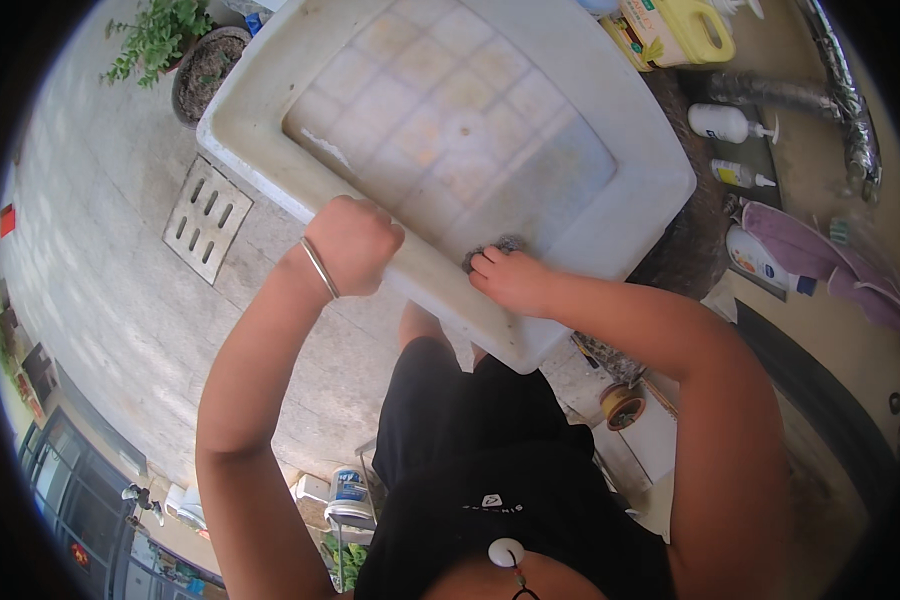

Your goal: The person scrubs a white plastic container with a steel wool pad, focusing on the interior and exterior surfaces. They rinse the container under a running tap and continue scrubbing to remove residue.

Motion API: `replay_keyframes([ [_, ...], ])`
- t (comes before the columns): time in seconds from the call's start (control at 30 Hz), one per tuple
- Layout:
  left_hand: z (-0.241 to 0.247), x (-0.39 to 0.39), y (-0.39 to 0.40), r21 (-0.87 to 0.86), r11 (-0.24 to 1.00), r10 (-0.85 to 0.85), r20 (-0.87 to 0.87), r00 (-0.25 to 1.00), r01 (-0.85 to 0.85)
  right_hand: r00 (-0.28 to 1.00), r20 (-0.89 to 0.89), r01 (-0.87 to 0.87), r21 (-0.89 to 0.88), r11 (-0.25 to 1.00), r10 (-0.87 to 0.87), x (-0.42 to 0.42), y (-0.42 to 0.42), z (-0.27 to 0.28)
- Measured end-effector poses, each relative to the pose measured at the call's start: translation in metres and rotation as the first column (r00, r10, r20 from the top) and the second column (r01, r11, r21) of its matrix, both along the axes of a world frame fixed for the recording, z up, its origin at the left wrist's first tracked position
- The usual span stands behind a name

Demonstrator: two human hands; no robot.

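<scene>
A large white plastic tub or tray [660, 180], with a tile-like grid visible over its inner floor, is tilted before me. My left hand [356, 244], with a metal bangle at the wrist, is clenched on the tub's near rim. My right hand [514, 281] presses a grey scouring pad [505, 243], likely steel wool, against the inside of the tub near its lower corner. The fingers partly cover the pad. Whitish residue [327, 148] marks the inner left edge.
A slotted drain cover [208, 220] lies in the paving at left, below a potted plant [210, 71]. On the right are a yellow jug [690, 34], a white pump bottle [718, 123], a purple cloth [802, 240] and a foil-wrapped pipe [859, 127]. A small pot [622, 406] stands lower right.
</scene>
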State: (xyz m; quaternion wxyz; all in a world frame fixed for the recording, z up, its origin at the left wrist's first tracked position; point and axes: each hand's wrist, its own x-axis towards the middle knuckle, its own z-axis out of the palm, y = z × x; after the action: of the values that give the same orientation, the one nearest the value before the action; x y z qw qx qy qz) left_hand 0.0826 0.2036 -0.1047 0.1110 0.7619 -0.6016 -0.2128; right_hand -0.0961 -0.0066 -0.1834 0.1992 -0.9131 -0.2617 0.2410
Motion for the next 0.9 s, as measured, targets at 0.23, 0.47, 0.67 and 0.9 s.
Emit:
replay_keyframes([
  [0.23,0.003,0.01,0.001,0.049,0.999,0.009,-0.005,1.0,-0.009,0.987,-0.02,0.162,0.007,0.987,-0.162,0.049,0.007,0.002],
  [0.47,0.001,0.007,0.001,0.103,0.995,0.004,0.003,1.0,-0.004,0.987,-0.108,-0.13,-0.103,0.986,0.119,0.014,0.007,0.005],
  [0.67,-0.001,0.01,-0.003,0.066,0.998,0.024,-0.023,0.999,-0.022,0.986,-0.167,-0.034,-0.199,0.979,0.0,0.01,-0.005,0.006],
  [0.9,-0.001,0.008,-0.007,0.047,0.997,0.067,-0.019,0.998,-0.066,0.976,-0.22,-0.046,-0.178,0.983,0.006,0.01,0.002,0.004],
])
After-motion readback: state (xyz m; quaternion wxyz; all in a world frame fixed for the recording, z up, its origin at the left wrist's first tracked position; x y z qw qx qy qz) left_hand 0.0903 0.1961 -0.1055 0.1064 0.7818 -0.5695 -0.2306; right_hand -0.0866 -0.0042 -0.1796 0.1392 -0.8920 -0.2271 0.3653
